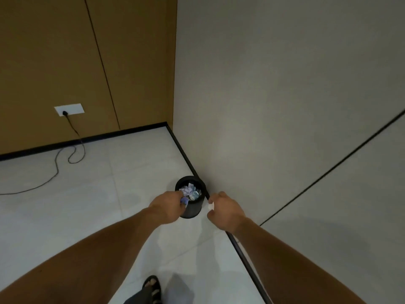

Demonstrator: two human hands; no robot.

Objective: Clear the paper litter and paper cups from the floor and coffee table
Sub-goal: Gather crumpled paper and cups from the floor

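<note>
Bin (193, 210) on the floor (105, 194) tight against the wall (263, 128), stuffed with crumpled paper (190, 190). Left hand (167, 207) over its rim, curled round a purple paper wad (184, 201). Right hand (225, 210) just beside, pinching a small white piece (210, 206), cup or not, can't tell

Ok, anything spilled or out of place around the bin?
Nothing spilled: the black bin stands upright by the wall, its crumpled paper heaped near the rim. The only stray thing is a black cable looping loose over the floor from the wall socket, left.
</note>
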